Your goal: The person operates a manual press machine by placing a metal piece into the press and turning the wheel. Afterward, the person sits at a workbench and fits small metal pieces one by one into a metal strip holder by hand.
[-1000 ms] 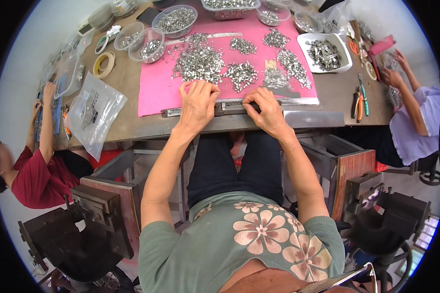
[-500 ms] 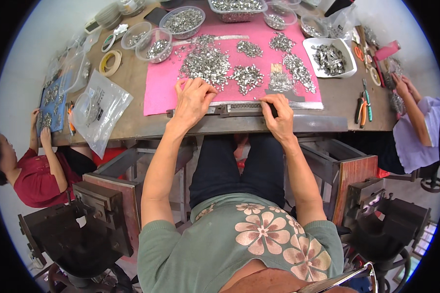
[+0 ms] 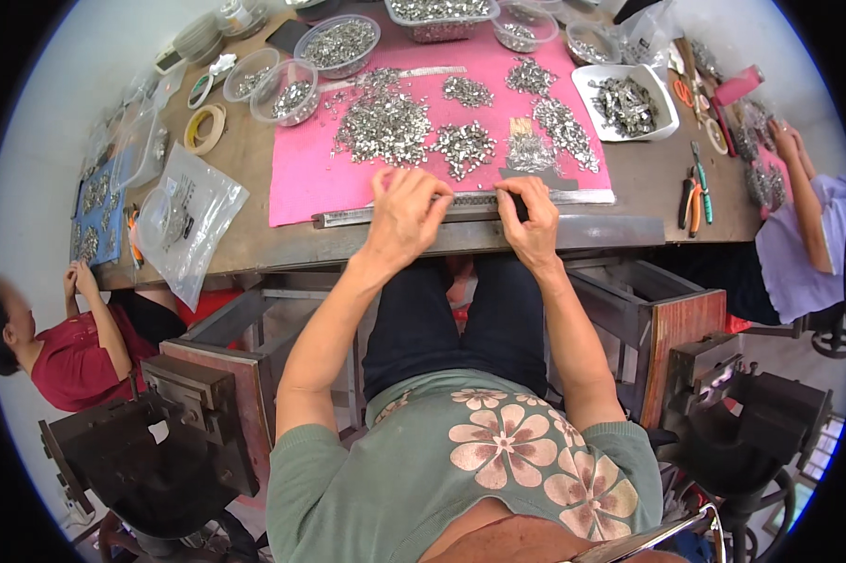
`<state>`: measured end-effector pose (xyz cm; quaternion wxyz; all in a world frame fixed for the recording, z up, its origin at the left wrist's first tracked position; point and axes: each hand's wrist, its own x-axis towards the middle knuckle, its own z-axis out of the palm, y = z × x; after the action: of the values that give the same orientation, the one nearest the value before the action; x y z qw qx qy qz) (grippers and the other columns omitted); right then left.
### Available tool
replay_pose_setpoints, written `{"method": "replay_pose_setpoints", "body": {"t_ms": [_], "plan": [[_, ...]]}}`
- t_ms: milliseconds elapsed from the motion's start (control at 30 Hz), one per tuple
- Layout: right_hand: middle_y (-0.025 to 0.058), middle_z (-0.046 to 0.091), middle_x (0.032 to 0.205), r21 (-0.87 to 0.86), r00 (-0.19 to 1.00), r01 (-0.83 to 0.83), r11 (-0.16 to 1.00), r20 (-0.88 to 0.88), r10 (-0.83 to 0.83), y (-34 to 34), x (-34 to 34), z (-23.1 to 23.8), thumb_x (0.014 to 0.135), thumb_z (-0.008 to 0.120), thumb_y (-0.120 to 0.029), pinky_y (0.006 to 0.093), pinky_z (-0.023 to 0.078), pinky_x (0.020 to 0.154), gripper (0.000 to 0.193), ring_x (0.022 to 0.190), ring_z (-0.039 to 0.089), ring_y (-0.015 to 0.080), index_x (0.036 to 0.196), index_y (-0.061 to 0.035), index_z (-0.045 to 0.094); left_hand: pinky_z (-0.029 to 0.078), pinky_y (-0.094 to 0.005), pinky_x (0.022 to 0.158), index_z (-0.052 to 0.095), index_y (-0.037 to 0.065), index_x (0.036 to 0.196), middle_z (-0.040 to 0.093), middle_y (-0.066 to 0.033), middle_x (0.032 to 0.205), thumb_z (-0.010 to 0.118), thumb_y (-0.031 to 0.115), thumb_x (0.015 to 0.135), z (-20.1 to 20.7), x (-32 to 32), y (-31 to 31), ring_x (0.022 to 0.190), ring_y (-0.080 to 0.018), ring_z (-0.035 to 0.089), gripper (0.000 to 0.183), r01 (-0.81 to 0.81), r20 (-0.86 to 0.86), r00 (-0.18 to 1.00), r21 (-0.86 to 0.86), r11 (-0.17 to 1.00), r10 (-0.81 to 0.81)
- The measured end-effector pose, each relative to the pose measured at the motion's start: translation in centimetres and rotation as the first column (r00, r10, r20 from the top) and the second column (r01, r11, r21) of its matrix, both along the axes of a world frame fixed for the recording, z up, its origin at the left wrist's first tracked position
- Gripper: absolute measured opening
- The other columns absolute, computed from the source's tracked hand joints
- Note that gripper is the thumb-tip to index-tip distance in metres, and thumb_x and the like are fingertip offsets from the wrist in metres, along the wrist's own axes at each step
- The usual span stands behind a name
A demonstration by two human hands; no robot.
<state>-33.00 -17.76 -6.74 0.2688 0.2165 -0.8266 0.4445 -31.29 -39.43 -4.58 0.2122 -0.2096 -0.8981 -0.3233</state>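
A long slotted metal bar lies along the near edge of the pink mat. My left hand is bent over the bar's middle, thumb and fingers pinched; what they pinch is too small to make out. At the bar's right part my right hand is closed, with something dark showing between thumb and fingers; its kind is hidden. Beyond my hands lie heaps of small shiny metal pieces, a smaller heap among them. Thin metal pins lie bunched beyond my right hand.
Clear tubs of metal parts line the back, and a white tray stands at the right. Pliers, a tape roll and a plastic bag rest on the table. Co-workers sit left and right.
My left hand has moved right along the bar, closer to my right hand, which stays nearly in place. The left co-worker's hands have drawn back from the blue mat. The view has shifted slightly.
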Motion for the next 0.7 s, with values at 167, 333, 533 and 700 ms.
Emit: {"method": "replay_pose_setpoints", "body": {"t_ms": [167, 333, 533, 700], "plan": [[0.0081, 0.067, 0.089, 0.002, 1.0, -0.009, 1.0, -0.006, 0.009, -0.1, 0.0, 0.0, 0.083, 0.069, 0.003, 0.0365, 0.045, 0.079, 0.013, 0.084, 0.063, 0.0268, 0.094, -0.0038, 0.067, 0.034, -0.0467, 0.101, 0.066, 0.009, 0.09, 0.061, -0.0015, 0.088, 0.073, 0.011, 0.084, -0.9, -0.2, 1.9, 0.088, -0.0203, 0.06, 0.009, 0.032, -0.037, 0.999, -0.016, 0.999, -0.033], [0.0078, 0.067, 0.089, -0.004, 1.0, 0.0, 1.0, 0.003, 0.0, -0.1, 0.2, 0.1, 0.083, 0.069, 0.003, 0.0364, 0.045, 0.079, 0.013, 0.084, 0.063, 0.0266, 0.094, -0.0036, 0.067, 0.035, -0.048, 0.096, 0.064, 0.011, 0.087, 0.057, -0.0017, 0.084, 0.073, 0.011, 0.081, -1.0, -0.5, 2.5, 0.085, -0.0216, 0.058, 0.011, 0.051, -0.096, 0.994, -0.009, 0.999, -0.052], [0.008, 0.067, 0.089, 0.005, 1.0, -0.008, 1.0, 0.001, 0.008, 0.0, 0.1, 0.1, 0.082, 0.069, 0.003, 0.0368, 0.045, 0.079, 0.014, 0.084, 0.063, 0.027, 0.094, -0.0033, 0.067, 0.034, -0.0504, 0.1, 0.064, 0.012, 0.087, 0.058, -0.0013, 0.084, 0.074, 0.011, 0.08, -0.8, -0.3, 3.1, 0.087, -0.0217, 0.058, 0.011, 0.013, -0.061, 0.998, 0.014, 1.0, -0.012], [0.0082, 0.066, 0.089, 0.007, 1.0, -0.014, 1.0, -0.004, 0.014, 0.0, 0.1, -0.1, 0.082, 0.068, 0.003, 0.0371, 0.045, 0.079, 0.014, 0.084, 0.062, 0.0277, 0.095, -0.0032, 0.066, 0.032, -0.0528, 0.103, 0.066, 0.011, 0.093, 0.062, -0.0015, 0.089, 0.07, 0.013, 0.086, -0.3, -0.3, 2.1, 0.092, -0.0213, 0.06, 0.008, 0.0, 0.116, 0.993, 0.057, 0.998, -0.006]]}}
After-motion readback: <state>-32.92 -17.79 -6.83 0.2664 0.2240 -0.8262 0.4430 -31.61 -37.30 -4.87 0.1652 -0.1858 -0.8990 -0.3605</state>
